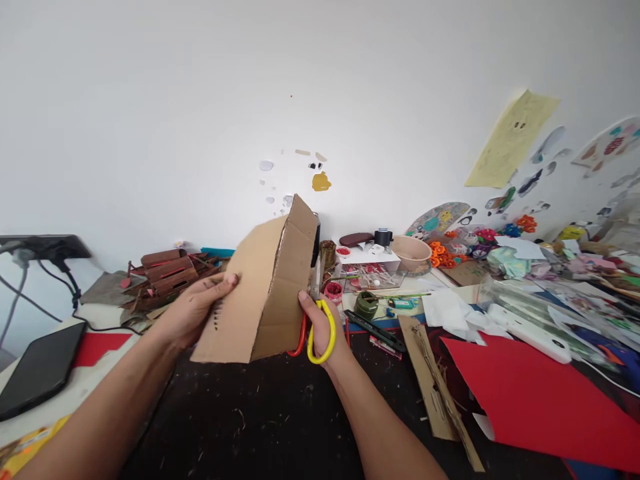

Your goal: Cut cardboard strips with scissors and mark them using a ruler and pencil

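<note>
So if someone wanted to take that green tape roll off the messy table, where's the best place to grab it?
Probably from above, pinching across the outer rim. The green tape roll appears to lie roughly flat on the table, its hole facing up, so the round sides are open to fingers. Coming from the near side looks easiest: the black utility knife lies close in front, and jars crowd behind it.

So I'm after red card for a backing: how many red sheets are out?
2: a big red sheet at right, a smaller red piece under the left arm; clutter may hide more.

Folded brown cardboard point(265, 293) upright; yellow-red scissors point(316, 327) beside.
</note>
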The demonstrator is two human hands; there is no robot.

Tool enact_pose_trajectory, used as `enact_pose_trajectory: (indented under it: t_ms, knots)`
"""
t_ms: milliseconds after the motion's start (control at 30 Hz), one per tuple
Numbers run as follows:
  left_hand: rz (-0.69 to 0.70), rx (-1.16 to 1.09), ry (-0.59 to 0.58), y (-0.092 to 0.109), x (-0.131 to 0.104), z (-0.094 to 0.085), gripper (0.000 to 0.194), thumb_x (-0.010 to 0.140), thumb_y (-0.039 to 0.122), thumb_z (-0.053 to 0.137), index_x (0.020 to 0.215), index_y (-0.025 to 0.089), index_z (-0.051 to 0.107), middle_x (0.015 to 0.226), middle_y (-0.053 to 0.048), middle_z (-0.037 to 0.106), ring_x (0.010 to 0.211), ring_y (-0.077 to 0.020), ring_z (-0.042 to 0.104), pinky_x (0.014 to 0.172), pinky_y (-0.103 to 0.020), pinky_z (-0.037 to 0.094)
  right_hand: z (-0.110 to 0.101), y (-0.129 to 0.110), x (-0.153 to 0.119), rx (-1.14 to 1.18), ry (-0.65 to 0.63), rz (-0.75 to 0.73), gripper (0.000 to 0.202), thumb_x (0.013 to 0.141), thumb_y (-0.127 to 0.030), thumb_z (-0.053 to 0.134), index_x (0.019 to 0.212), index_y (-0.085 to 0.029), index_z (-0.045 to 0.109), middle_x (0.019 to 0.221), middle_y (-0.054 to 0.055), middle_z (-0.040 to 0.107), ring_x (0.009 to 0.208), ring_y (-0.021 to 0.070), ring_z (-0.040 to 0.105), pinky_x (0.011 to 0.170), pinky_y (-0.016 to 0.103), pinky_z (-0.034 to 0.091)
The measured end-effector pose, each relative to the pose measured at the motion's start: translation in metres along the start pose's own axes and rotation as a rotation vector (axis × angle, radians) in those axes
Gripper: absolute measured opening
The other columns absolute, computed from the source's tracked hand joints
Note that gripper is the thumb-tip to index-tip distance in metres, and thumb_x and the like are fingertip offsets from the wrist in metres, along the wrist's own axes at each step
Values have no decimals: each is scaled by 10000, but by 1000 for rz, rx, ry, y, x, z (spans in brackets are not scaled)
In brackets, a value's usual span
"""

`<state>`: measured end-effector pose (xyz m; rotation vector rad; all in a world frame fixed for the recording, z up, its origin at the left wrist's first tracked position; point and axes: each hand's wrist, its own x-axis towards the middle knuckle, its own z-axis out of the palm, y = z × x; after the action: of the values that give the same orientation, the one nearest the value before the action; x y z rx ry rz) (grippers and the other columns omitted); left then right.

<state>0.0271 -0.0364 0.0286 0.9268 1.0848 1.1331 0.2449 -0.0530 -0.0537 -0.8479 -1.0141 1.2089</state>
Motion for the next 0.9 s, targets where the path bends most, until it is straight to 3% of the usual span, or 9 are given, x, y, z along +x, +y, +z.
enact_pose_trajectory:
  t_ms: [133, 333, 433, 567, 700, 800, 900]
  knots:
    - [94, 249, 91, 28, -15, -13, 720, 578, 518, 989, 1159, 163, 753, 877, -81, 853, 638, -226, 755, 533, -275, 593, -4, -4, 0, -82, 0, -15, 473, 904, -619, 743, 1102, -192, 787, 1066, 87, 818, 1027, 321, 742, 960, 426, 563]
    - [283, 968, 307, 42, -18, -26, 616, 781, 717, 711, 1147, 225, 767, 1042, -89, 848, 919, -347, 771, 683, -341, 570, -2, -3, -2, -360, 40, -117, 363, 948, -556, 668, 991, -204, 744, 930, 70, 769, 863, 270, 689, 836, 376, 542]
    - [385, 1274, 355, 34, -16, -16, 559, 887, 688, 532, 1146, 245, 751, 1016, -109, 841, 948, -384, 763, 744, -377, 534, 2, -3, -6, -500, 45, -159, 299, 955, -514, 639, 920, -223, 697, 789, 33, 700, 745, 234, 630, 734, 338, 501]
    - [364, 1589, 385, 5, -21, 14, 460, 989, 573, 405, 1175, 265, 691, 873, -131, 814, 798, -376, 765, 665, -374, 454, 12, 0, -15, -672, 56, -180, 267, 913, -464, 674, 773, -248, 602, 693, 19, 630, 656, 218, 569, 644, 319, 426]
    - [294, 1787, 166, -25, -27, 43, 368, 1041, 419, 331, 1124, 238, 641, 875, -143, 807, 780, -350, 774, 607, -352, 376, 19, 5, -22, -799, -19, -182, 209, 872, -438, 740, 860, -249, 652, 740, 55, 673, 674, 245, 590, 638, 331, 400]
    - [321, 1782, 127, -32, -24, 43, 351, 1041, 397, 330, 1117, 237, 632, 856, -141, 800, 765, -344, 771, 602, -351, 369, 20, 6, -22, -825, -52, -163, 189, 898, -421, 719, 920, -239, 675, 764, 69, 694, 688, 253, 606, 649, 338, 409]
    - [396, 1652, 185, -19, -18, 25, 384, 1027, 498, 353, 1084, 255, 646, 798, -110, 788, 732, -339, 754, 613, -352, 396, 16, 2, -19, -767, -24, -181, 199, 931, -420, 678, 869, -233, 654, 757, 54, 678, 707, 241, 602, 660, 328, 427]
